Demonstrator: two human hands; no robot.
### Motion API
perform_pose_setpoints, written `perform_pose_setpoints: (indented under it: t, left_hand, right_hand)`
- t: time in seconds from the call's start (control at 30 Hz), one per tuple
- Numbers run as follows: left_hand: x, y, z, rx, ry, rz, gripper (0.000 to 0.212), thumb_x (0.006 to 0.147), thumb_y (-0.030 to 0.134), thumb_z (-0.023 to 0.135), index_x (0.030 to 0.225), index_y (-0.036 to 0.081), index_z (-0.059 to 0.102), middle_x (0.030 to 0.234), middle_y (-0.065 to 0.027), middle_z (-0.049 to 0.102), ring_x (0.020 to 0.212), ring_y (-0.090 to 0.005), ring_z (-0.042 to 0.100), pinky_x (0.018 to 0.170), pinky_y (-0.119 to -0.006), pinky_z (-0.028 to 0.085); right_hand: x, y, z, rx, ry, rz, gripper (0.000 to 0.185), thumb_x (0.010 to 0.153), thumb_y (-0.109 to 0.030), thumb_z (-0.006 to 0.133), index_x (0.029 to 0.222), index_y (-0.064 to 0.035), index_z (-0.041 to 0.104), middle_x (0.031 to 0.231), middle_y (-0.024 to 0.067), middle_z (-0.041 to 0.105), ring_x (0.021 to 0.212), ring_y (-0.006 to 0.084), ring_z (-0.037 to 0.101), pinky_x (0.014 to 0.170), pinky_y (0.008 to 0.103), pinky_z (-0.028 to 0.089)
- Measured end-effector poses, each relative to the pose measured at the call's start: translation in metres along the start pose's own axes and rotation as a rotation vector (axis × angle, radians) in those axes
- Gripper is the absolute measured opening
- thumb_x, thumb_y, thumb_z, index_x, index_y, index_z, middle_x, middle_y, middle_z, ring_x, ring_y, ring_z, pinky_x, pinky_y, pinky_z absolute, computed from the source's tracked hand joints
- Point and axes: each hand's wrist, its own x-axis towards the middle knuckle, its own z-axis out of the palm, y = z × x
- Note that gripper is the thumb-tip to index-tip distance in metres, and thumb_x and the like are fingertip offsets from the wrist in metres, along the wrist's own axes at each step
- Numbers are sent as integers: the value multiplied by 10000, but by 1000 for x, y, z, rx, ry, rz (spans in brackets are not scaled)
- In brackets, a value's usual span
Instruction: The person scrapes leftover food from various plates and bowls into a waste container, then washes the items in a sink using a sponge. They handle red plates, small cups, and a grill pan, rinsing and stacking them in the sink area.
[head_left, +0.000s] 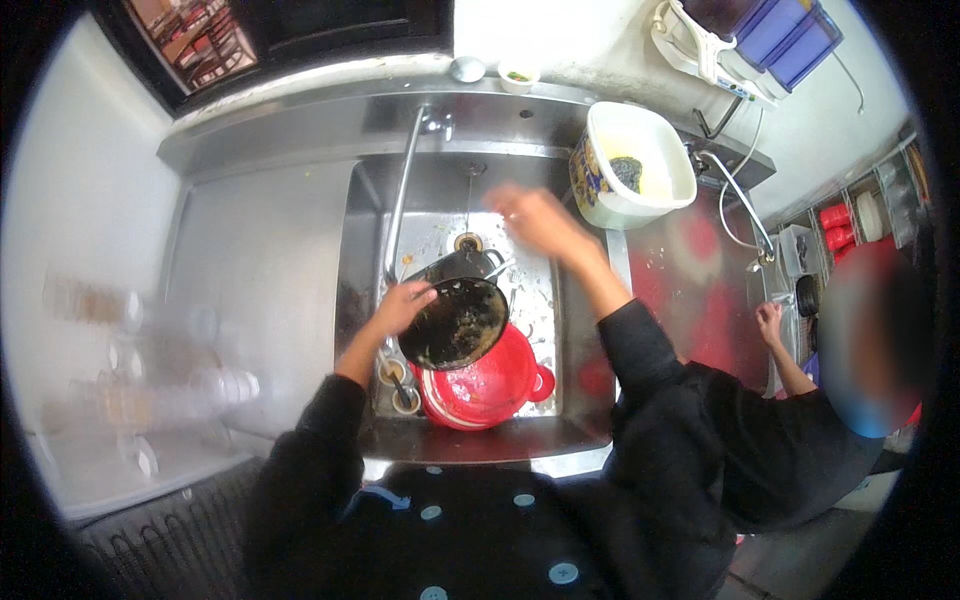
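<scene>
My left hand grips the rim of a dark, food-soiled round pan, tilted over the sink basin. Below the pan, a red pot with a side handle sits on the basin floor, partly covered. Behind it lies another black pan, with a piece of metal cutlery close by. My right hand is raised above the basin, blurred by motion; whether its fingers hold anything is unclear. Near it, on the basin's right side, stands a white plastic tub with a dark scouring pad inside.
A tall faucet arches over the basin; a second faucet is at right. Small cups sit at the basin's lower left. Clear glassware is blurred at left. Another person's hand is at far right.
</scene>
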Motion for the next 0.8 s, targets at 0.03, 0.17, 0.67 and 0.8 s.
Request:
perform_pose_setpoints:
  t: [0.03, 0.17, 0.67, 0.8]
  left_hand:
    - [0, -6, 9, 31, 133, 11, 338, 906, 304, 592, 1030, -9, 624, 922, -78, 649, 859, -128, 573, 775, -305, 457]
    - [23, -71, 35, -453, 279, -181, 424, 885, 307, 608, 1154, -18, 560, 1077, -102, 625, 1003, -190, 571, 890, -307, 422]
    - [18, 0, 39, -1329, 138, -170, 444, 961, 343, 441, 1272, 27, 456, 1226, -151, 546, 1118, -277, 533, 974, -426, 414]
    - [12, -16, 39, -1417, 184, -174, 471, 961, 382, 424, 1265, 23, 464, 1232, -171, 541, 1117, -299, 532, 971, -446, 416]
  right_hand:
    - [13, 19, -36, -191, 107, 155, 192, 856, -108, 508, 997, -47, 624, 990, 185, 632, 867, 361, 623, 760, 415, 501]
    - [-13, 176, -131, -494, 458, 887, 230, 768, -98, 551, 955, -8, 650, 965, 223, 649, 934, 362, 624, 806, 401, 489]
    - [-16, 101, -175, 39, 241, 708, 414, 703, -261, 762, 928, 67, 648, 716, 130, 639, 591, 184, 623, 513, 282, 495]
    - [-13, 32, -84, 155, 158, 664, 480, 703, -244, 789, 1020, 62, 597, 804, 102, 649, 730, 170, 629, 629, 296, 518]
